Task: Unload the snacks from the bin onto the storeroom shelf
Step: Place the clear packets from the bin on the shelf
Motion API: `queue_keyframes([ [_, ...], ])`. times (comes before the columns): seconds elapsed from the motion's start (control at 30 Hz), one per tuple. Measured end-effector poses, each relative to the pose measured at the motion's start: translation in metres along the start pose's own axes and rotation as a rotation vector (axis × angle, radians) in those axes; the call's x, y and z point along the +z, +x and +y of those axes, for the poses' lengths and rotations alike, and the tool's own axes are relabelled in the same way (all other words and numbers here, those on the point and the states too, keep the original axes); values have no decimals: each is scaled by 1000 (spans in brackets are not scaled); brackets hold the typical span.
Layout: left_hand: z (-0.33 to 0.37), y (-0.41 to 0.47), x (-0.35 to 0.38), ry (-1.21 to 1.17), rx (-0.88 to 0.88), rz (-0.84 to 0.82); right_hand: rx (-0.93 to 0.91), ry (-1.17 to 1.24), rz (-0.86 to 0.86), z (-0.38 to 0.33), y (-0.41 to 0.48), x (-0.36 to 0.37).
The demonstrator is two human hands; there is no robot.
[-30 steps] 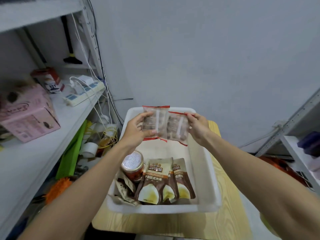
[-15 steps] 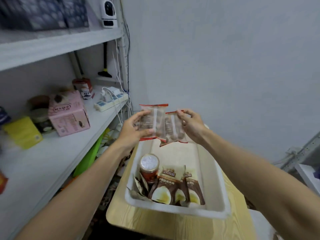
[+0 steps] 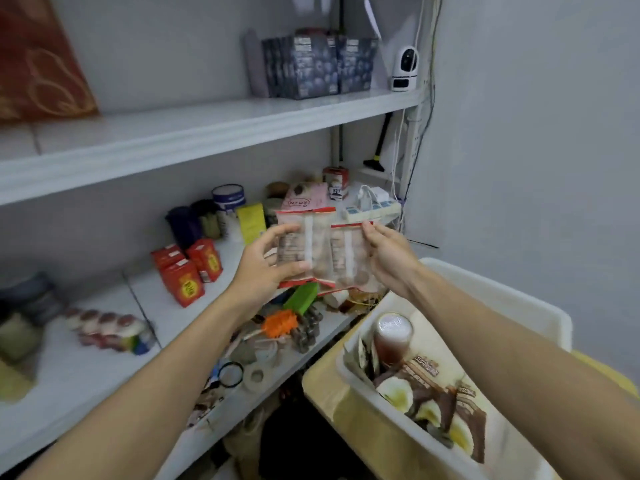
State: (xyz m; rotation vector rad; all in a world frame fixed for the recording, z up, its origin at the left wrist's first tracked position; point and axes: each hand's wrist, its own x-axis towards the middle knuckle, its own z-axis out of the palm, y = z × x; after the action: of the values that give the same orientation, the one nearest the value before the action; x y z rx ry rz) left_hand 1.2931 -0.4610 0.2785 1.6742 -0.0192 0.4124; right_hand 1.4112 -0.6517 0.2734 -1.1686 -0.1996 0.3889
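I'm watching the middle shelf (image 3: 86,368) filling the left of the frame, where half a second ago the bin sat below my hands, so I'm judging the carry to be under way. At centre, my left hand (image 3: 266,268) is gripping one of the two snack packets (image 3: 322,247) and my right hand (image 3: 388,258) is holding the other by its edge, both lifted clear of the bin (image 3: 519,299) in front of the shelf. At lower right, the bin is holding a jar (image 3: 393,336) and egg pouches (image 3: 429,403), so more trips are waiting.

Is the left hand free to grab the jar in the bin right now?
Probably not yet: the left hand grips a snack packet by the shelf. The jar stands uncovered in the bin, so the way is otherwise clear.
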Motion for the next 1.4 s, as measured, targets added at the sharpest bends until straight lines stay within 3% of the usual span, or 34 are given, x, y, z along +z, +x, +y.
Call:
queue_keyframes([
  [0.4, 84, -118, -151, 216, 86, 417, -87, -100, -362, 12, -39, 201],
  [0.97, 191, -189, -330, 393, 243, 587, -175, -110, -552, -13, -89, 429],
  [1.4, 227, -165, -447, 514, 237, 784, -126, -52, -730, -17, -32, 580],
])
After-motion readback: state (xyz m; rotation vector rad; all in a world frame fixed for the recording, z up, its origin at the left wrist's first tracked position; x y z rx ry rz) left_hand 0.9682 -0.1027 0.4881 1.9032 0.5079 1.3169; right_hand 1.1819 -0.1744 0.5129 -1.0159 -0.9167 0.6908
